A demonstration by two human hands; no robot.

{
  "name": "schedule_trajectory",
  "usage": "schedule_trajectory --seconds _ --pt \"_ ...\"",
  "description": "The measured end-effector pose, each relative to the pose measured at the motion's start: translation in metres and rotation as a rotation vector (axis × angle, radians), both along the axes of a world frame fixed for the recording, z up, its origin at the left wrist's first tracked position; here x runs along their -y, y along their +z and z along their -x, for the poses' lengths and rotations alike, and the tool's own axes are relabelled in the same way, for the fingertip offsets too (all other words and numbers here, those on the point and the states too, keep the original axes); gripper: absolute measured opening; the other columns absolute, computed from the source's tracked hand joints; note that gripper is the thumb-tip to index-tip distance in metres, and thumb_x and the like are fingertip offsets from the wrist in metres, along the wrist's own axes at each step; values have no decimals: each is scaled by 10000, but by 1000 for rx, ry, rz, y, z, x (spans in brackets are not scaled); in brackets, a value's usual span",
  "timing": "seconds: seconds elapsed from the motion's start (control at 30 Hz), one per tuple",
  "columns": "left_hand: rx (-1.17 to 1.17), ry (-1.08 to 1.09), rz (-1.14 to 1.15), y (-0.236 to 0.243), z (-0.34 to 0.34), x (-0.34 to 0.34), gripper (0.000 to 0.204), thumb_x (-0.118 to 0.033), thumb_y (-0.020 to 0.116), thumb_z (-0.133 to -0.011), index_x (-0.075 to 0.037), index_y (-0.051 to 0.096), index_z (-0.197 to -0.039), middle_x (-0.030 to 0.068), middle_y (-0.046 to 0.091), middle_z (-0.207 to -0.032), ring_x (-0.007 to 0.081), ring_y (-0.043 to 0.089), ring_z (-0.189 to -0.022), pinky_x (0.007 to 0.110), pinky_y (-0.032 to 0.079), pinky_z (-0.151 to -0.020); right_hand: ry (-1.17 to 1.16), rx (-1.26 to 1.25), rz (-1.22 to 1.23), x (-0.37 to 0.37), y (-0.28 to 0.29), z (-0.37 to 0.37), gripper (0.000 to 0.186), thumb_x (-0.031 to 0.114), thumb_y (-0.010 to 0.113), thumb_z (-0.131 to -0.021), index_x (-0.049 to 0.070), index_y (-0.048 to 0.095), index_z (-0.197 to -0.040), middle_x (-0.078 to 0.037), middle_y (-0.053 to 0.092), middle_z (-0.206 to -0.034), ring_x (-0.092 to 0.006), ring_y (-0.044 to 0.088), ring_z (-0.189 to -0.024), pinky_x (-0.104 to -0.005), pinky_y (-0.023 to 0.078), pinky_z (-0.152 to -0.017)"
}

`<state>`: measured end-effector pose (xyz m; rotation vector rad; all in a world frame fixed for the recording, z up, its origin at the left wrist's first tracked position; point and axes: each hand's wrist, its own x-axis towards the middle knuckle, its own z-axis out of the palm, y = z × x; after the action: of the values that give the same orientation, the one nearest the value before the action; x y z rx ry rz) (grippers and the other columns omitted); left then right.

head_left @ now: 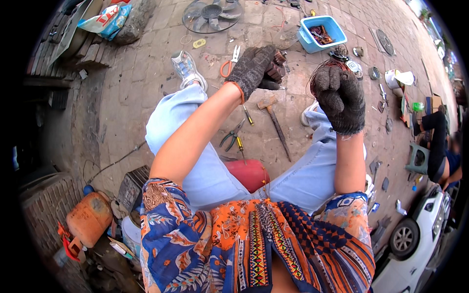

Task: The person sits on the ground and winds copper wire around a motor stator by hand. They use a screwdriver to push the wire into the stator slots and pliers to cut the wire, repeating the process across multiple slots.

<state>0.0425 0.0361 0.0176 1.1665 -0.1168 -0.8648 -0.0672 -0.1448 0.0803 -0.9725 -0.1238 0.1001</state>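
Note:
My gloved left hand (250, 71) grips a brown metal part with ridged segments (277, 66), held out above the paving. At right, my gloved right hand (338, 100) is closed around a loose bundle of fine copper wire (326, 68). Between my legs lie a hammer (276, 126), a screwdriver (247, 116), dark-handled pliers (230, 136) and a second yellow screwdriver (240, 146). Orange-handled scissors (226, 68) rest just left of my left hand. I sit on a red seat (246, 171).
A blue tub of scrap (305, 36), a fan (193, 19), and scattered parts (373, 73) surround me. An orange gas cylinder (89, 217) stands lower left. At right, another person (432, 146) is beside a grey stool (416, 161) and a white car (417, 239).

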Motion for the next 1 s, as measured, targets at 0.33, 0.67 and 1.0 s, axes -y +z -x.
schedule_trajectory --seconds 0.33,0.67,1.0 --pt "-156 89 -22 -8 0 4 570 -500 339 -920 1 504 -1135 184 618 -969 308 639 -702 339 520 -454 477 78 896 -46 30 19 213 200 661 -785 4 649 -870 -106 662 -829 -218 645 -747 -325 506 -663" --pt "-403 -69 137 -10 -10 -9 505 -443 372 -892 -40 514 -1161 172 605 -1096 303 632 -902 359 525 -579 366 334 793 -39 19 24 261 187 716 -731 1 651 -902 -105 675 -852 -223 655 -768 -326 506 -735" --pt "-543 -17 200 5 -14 -11 497 -469 426 -869 -34 532 -1083 139 636 -905 231 616 -661 350 534 -505 328 33 466 -13 36 37 284 191 725 -735 25 664 -957 -119 665 -887 -260 641 -800 -332 497 -728"
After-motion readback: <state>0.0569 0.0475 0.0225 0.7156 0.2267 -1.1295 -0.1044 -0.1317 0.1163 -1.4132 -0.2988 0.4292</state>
